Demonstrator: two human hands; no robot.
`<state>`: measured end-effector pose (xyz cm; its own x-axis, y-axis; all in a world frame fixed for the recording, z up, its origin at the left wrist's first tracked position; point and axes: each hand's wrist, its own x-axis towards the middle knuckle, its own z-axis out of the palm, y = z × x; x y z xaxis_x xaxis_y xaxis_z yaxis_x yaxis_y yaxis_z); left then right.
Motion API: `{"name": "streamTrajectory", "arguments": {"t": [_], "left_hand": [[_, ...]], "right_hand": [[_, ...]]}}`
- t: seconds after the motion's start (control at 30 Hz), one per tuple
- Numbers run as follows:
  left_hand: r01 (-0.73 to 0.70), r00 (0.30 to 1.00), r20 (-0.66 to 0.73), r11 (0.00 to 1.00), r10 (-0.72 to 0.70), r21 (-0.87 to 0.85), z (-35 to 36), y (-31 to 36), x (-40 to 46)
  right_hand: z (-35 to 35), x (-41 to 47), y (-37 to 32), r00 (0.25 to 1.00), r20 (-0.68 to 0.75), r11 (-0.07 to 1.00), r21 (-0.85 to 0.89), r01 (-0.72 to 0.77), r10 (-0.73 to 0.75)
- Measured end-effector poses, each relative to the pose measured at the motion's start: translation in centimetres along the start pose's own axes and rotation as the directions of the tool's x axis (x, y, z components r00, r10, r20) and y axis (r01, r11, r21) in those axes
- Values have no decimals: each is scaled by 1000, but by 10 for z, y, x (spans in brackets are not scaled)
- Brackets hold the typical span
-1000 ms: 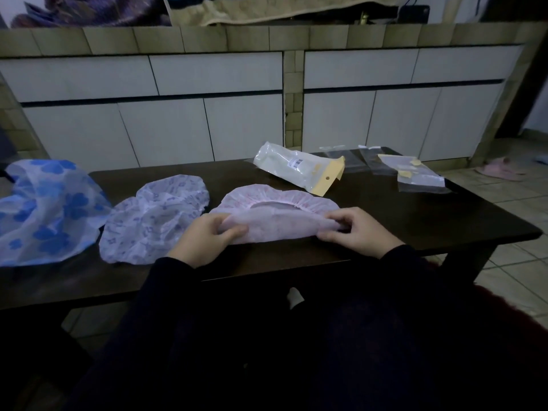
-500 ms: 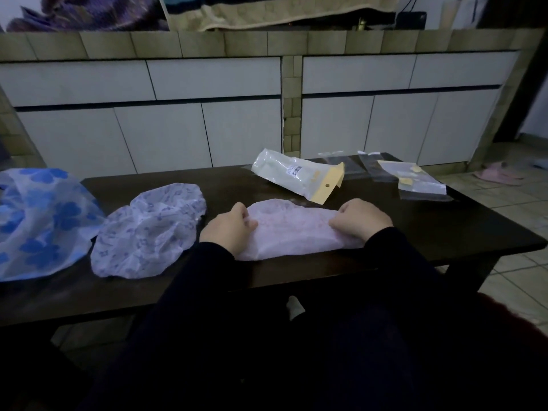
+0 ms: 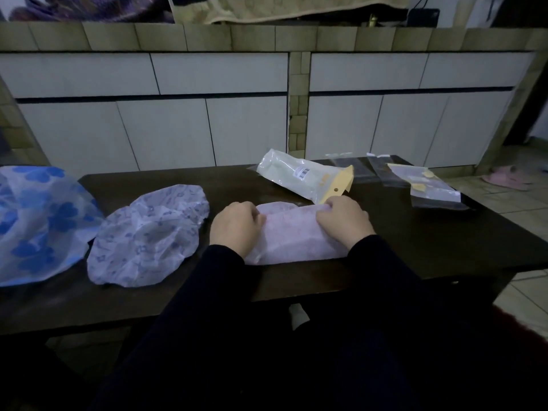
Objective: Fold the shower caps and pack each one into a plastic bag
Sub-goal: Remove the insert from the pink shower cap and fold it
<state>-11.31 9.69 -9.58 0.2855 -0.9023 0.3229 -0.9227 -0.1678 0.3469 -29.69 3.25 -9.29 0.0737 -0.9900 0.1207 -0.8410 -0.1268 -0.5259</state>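
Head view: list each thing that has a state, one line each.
pink shower cap: folded over flat, held at both ends.
left hand: grip curled on the pink cap's left end.
right hand: grip pinching its right end.
purple-print shower cap: unfolded, crumpled.
blue-flower shower cap: unfolded, overhanging the table edge.
packed bag: filled, lying flat.
empty bags: flat, unfilled.

Dark table [image 3: 415,232], three shower caps [image 3: 148,235], plastic bags [image 3: 308,176]
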Motion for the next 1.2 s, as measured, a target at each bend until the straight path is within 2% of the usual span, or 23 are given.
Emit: {"name": "streamTrajectory", "arguments": {"t": [0.07, 0.2, 0.33, 0.5, 0.57, 0.63, 0.7, 0.73, 0.8, 0.83, 0.93, 0.97, 1.07, 1.2], "left_hand": [[25, 999, -37, 1000, -25, -4, 3, -2, 4], [42, 998, -52, 996, -38, 77, 9, 1, 13], [126, 992, 11, 990, -127, 58, 15, -2, 23], [213, 976, 46, 977, -212, -24, 16, -9, 22], [229, 974, 7, 973, -229, -14, 17, -7, 20], [154, 982, -122, 987, -147, 48, 17, -6, 21], [-22, 968, -245, 994, 49, 111, 17, -3, 22], [-144, 949, -261, 980, 175, 134, 17, 0, 22], [-353, 901, -208, 923, 379, 153, 22, 9, 17], [-406, 892, -150, 901, 427, 153, 25, 11, 14], [-456, 889, 104, 883, 446, 110, 32, 6, 15], [-452, 884, 171, 889, 435, 77, 32, 3, 17], [-432, 882, 227, 901, 413, 39, 32, 2, 19], [-364, 890, 315, 930, 330, 54, 31, 2, 17]], "right_hand": [[11, 0, 9, 999, -47, 996, 84, 21, -17], [26, 5, 20, 986, -160, 999, 7, 49, -47], [25, 14, 25, 992, -127, 997, -71, 0, -9], [19, 21, 32, 991, -129, 995, -94, 35, -47], [20, 22, 32, 989, -142, 994, -108, 34, -50], [22, 21, 31, 986, -160, 991, -128, 25, -45], [22, 20, 30, 982, -176, 989, -143, 35, -60], [23, 19, 30, 980, -187, 988, -147, 42, -70], [22, 18, 28, 973, -212, 987, -149, 57, -88], [21, 17, 27, 965, -237, 985, -155, 74, -110], [17, 14, 23, 896, -341, 939, -291, 185, -283], [14, 11, 19, 873, -337, 911, -335, 239, -353], [14, 1, 7, 880, -147, 845, -386, 370, -452], [22, -1, 5, 924, 152, 809, -448, 382, -352]]}}
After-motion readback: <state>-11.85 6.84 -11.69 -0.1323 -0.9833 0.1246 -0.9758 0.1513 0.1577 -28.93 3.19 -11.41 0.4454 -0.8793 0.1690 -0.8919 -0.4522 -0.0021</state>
